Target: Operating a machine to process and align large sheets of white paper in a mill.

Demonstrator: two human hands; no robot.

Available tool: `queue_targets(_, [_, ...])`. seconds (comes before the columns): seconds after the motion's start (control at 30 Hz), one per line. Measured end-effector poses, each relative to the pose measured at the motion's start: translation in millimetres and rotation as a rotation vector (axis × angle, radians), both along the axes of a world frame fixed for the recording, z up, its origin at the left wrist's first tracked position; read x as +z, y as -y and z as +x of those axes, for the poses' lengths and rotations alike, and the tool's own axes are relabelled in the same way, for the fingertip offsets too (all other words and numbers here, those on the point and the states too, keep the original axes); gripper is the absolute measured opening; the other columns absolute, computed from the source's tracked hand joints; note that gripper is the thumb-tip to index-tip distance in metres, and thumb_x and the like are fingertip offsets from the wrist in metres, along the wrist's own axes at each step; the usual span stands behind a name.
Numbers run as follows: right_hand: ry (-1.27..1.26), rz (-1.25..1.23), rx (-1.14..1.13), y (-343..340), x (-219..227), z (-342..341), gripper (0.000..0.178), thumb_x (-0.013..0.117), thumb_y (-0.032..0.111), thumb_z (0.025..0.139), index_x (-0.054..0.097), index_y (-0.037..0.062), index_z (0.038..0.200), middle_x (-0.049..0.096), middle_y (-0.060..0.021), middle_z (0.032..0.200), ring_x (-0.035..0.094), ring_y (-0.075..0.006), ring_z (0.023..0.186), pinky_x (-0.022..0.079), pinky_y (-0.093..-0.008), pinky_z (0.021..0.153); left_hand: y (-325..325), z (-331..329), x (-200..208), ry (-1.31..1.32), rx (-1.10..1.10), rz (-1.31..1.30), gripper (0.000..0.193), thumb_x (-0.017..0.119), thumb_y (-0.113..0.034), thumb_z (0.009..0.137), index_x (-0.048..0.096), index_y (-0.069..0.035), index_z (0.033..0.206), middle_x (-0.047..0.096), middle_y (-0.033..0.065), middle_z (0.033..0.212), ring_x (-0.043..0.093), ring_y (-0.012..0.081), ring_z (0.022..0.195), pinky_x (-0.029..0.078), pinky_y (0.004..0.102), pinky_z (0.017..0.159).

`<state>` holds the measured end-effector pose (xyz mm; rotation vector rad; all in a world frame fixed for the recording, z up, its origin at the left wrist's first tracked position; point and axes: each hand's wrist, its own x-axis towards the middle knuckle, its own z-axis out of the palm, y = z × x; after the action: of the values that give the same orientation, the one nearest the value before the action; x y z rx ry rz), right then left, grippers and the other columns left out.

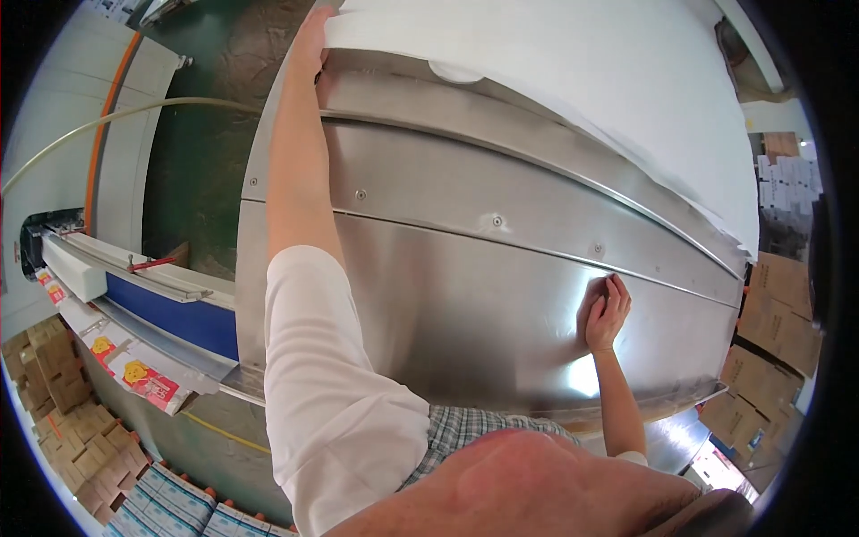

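Note:
My left arm reaches far ahead to the left end of a broad white, paper-like mass point(555, 54) lying across the far side of a stainless steel machine top point(429, 295). There my left hand point(310, 40) touches its edge; the fingers are foreshortened near the picture's upper rim, so their grip is unclear. A small rounded white flap point(456, 72) hangs over the steel ledge. Nearer to me, my right hand point(608, 313) rests on the sloping steel panel with its fingers loosely spread and nothing in them. The panel reflects it.
At left, a narrow conveyor point(170, 309) with a blue side carries a white block point(76, 268) beside printed packaging film point(143, 376). A pale hose point(134, 109) crosses behind. Brown cartons point(89, 447) stand lower left, more cartons point(778, 309) at right.

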<state>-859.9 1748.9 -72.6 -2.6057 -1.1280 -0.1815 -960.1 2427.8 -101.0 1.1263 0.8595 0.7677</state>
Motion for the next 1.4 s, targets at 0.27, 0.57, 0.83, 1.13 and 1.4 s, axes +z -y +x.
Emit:
queue_targets(0.27, [-0.015,0.016,-0.002,-1.7,0.8,-3.1,0.035,0.046,0.002,0.076,0.05,0.001,0.111,0.047,-0.0154,0.119,0.043,-0.032,0.108,0.031,-0.0414,0.093,5.1,-28.9,28.1,-0.248,-0.182,0.22,0.047,0.055,-0.039,0.079,0.059,-0.001,0.106,0.062,0.0086,0.098,0.057,0.0167,0.088,0.041,0.0301,0.079])
queue_targets(0.57, [-0.017,0.02,-0.014,1.8,2.2,-3.2,0.034,0.048,0.003,0.075,0.049,0.0026,0.11,0.047,-0.0142,0.118,0.043,-0.032,0.108,0.032,-0.0421,0.092,118.3,88.4,90.1,-1.052,-0.848,1.045,0.078,0.042,-0.071,0.073,0.055,-0.007,0.115,0.053,0.0161,0.117,0.048,0.0315,0.112,0.036,0.0378,0.094])
queue_targets(0.83, [-0.011,0.265,0.192,-97.8,36.3,54.9,0.021,0.052,0.003,0.078,0.054,0.0024,0.099,0.055,-0.0152,0.098,0.051,-0.0329,0.095,0.041,-0.038,0.083,175.6,82.5,102.2,-1.074,-0.972,1.327,0.106,0.074,-0.059,0.044,0.036,-0.009,0.13,0.041,0.0102,0.131,0.038,0.0296,0.121,0.024,0.059,0.097])
queue_targets(1.13, [-0.047,0.293,0.581,-332.2,78.4,80.2,0.036,0.052,0.03,0.084,0.054,0.0047,0.109,0.057,-0.0158,0.106,0.052,-0.0303,0.102,0.04,-0.0399,0.087,226.7,74.1,125.5,-1.371,-0.942,1.249,0.1,0.079,-0.042,0.048,0.031,-0.013,0.131,0.039,0.0091,0.132,0.035,0.0328,0.122,0.022,0.066,0.094])
queue_targets(1.4, [-0.101,-0.34,0.099,-207.2,60.9,242.8,0.059,0.031,0.057,0.086,0.055,0.0087,0.109,0.059,-0.0113,0.105,0.051,-0.0268,0.104,0.033,-0.0487,0.088,227.0,88.1,112.8,-1.672,-0.783,1.146,0.116,0.081,-0.039,0.044,0.017,-0.016,0.138,0.025,0.0094,0.142,0.023,0.0344,0.129,0.022,0.0677,0.094])
